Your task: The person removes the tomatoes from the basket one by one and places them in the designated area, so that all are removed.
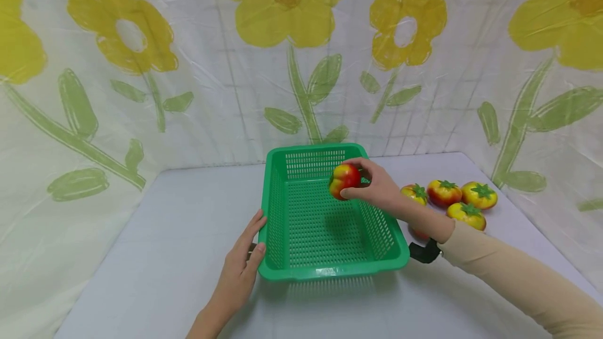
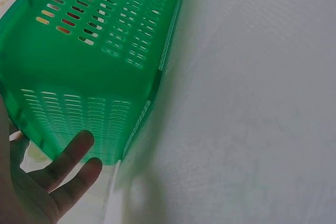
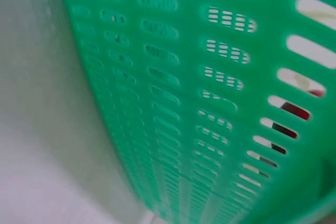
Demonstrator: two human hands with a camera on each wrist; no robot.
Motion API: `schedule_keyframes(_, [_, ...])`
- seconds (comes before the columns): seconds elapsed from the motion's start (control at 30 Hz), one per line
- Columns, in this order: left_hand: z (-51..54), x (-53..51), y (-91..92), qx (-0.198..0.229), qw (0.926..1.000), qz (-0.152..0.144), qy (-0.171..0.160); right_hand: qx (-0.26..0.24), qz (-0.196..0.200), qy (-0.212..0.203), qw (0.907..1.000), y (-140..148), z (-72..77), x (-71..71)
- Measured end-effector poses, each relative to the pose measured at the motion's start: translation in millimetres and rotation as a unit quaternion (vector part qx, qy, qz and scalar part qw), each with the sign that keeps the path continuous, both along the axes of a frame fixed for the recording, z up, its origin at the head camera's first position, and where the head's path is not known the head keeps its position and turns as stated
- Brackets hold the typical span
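A green plastic basket (image 1: 325, 271) with slotted walls stands on the white table. Above its inside, right of the middle, my right hand (image 1: 377, 184) pinches a red and yellow tomato (image 1: 344, 181) between thumb and fingers. My left hand (image 1: 242, 260) touches the basket's left rim with thumb and fingertips. In the left wrist view, two relaxed, nearly straight fingers (image 2: 76, 153) lie spread beside the outer wall. The right wrist view shows the basket's side (image 3: 184, 98) close up, with red patches behind some slots; the right hand is out of that view.
Several red and yellow tomatoes with green leafy tops, such as one at the far right (image 1: 479, 195), lie right of the basket, partly hidden by my right forearm. A flower-printed curtain (image 1: 202, 67) hangs along the table's back edge (image 1: 212, 166).
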State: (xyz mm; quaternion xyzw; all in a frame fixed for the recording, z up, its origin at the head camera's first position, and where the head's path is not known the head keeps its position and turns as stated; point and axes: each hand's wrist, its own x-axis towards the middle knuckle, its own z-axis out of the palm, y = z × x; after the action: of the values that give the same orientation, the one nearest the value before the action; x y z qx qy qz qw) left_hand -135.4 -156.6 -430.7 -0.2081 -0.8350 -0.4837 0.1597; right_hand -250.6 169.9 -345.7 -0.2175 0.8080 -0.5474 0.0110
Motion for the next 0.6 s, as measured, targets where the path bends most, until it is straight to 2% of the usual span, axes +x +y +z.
schedule_keyframes(0.17, [-0.6, -1.3, -1.0, -0.004, 1.0, -0.003, 0.004, 0.003, -0.015, -0.001, 0.9999, 7, 0.2, 3.8])
schedule_keyframes(0.37, [-1.3, -1.6, -0.3, 0.004, 1.0, -0.002, 0.0, -0.01, -0.025, -0.024, 0.9993, 16, -1.9, 9.0])
schedule_keyframes(0.6, [0.4, -0.3, -0.4, -0.004, 0.9999, -0.009, 0.006, -0.022, -0.024, -0.04, 0.9987, 28, 4.4, 15.5])
